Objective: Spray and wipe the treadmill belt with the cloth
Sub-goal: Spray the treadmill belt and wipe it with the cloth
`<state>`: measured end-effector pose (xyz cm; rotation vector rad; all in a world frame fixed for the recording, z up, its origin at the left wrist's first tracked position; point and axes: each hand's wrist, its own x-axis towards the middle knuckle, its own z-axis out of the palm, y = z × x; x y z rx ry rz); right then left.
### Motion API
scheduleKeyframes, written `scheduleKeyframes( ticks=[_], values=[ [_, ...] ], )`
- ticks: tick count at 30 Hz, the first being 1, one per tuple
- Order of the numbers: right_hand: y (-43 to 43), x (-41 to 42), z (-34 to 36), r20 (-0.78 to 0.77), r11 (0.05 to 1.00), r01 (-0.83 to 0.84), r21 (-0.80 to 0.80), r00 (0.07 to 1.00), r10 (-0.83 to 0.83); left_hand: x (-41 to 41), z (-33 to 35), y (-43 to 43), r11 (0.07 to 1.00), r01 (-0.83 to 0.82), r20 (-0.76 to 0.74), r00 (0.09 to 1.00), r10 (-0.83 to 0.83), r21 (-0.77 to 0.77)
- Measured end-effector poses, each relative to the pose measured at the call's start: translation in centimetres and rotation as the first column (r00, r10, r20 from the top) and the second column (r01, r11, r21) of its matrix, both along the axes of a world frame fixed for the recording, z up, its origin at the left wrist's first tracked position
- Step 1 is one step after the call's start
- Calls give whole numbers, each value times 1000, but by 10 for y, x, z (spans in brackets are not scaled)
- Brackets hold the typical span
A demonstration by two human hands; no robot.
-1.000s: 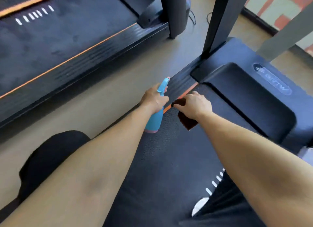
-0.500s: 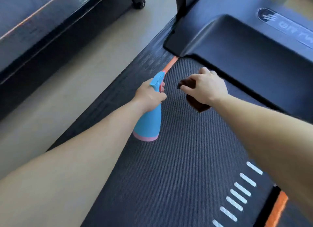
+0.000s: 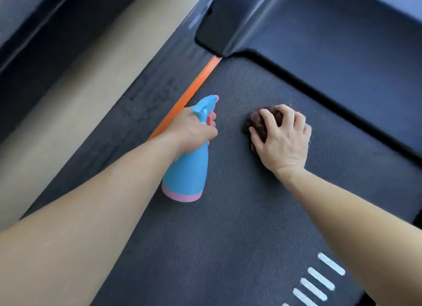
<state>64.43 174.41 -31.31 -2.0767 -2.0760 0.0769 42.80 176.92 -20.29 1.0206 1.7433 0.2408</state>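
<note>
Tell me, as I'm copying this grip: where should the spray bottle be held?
Hold the spray bottle by its narrow neck under the head, coming from behind the nozzle as the left hand does; the body widens below, and a finger reaches the pink trigger.

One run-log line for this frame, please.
left hand: grips spray bottle, nozzle pointing away | right hand: holds bunched brown cloth against treadmill belt | stage: cloth in contact with belt

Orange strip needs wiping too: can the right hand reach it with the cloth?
Probably yes: farther up, only bare belt separates right hand and cloth from the orange strip; nearer, left hand and spray bottle intervene.
</note>
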Motion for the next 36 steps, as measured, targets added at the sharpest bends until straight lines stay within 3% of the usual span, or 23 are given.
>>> scheduleKeyframes(
  ticks=[10, 15, 21, 27, 32, 36],
  values=[
    [-3, 4, -6, 6, 997, -39, 66, 999, 39, -20, 4, -5, 981, 184, -114, 978, -176, 68],
    [-23, -15, -4, -59, 994, 84, 67, 995, -80, -26, 12, -4, 959, 273, -123, 957, -262, 76],
    [-53, -40, -4, -53, 997, 63, 42, 997, -61, -22, 9, -15, 969, 245, -183, 955, -234, 39],
    [-55, -40, -5, -75, 995, 72, 68, 995, -66, -38, 16, -24, 982, 186, -124, 976, -179, 44],
    [-49, -45, 1, -115, 991, 97, 88, 989, -87, -61, 17, -44, 988, 152, -213, 967, -143, 25],
    [-18, -49, 15, -180, 983, 131, 129, 978, -107, -74, 25, -49, 982, 185, -149, 973, -178, 35]
  ],
)
